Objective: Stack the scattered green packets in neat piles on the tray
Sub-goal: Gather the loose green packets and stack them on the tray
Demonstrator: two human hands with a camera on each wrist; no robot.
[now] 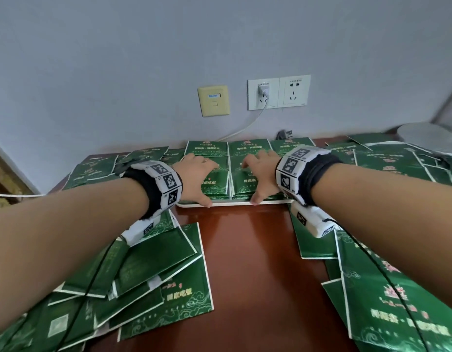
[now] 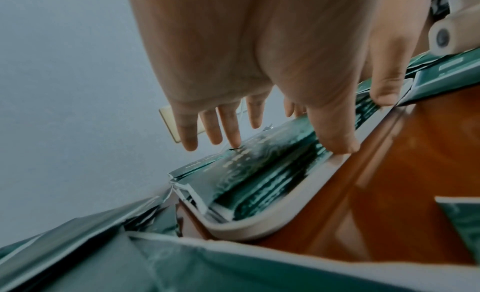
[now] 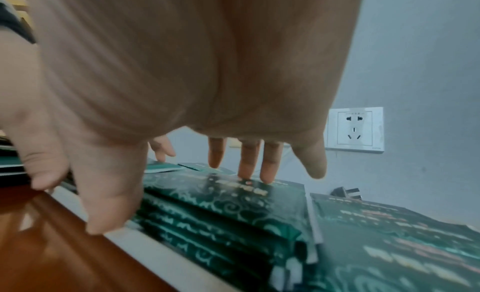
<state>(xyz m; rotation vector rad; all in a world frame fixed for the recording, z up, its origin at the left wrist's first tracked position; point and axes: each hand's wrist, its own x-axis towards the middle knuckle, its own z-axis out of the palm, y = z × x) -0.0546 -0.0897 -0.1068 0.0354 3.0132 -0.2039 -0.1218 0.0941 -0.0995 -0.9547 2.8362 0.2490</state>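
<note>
A white tray (image 1: pixel 230 204) sits at the back of the table and holds neat piles of green packets. My left hand (image 1: pixel 197 179) lies flat on the front left pile (image 1: pixel 217 185). My right hand (image 1: pixel 260 180) lies flat on the neighbouring front pile (image 1: pixel 241 185). Both hands have spread, straight fingers on the pile tops, with their thumbs down at the tray's front rim. In the left wrist view the fingertips (image 2: pixel 233 141) touch the pile top above the tray rim (image 2: pixel 259 228). In the right wrist view the fingertips (image 3: pixel 248 171) press the stacked packets (image 3: pixel 221 214).
Loose green packets lie heaped at the front left (image 1: pixel 143 275), front right (image 1: pixel 384 288), back left (image 1: pixel 98 168) and back right (image 1: pixel 387 158). Bare brown table (image 1: pixel 245 262) runs between the front heaps. Behind are wall sockets (image 1: pixel 278 92), a loose plug (image 1: pixel 284 134) and a grey lamp base (image 1: pixel 422 137).
</note>
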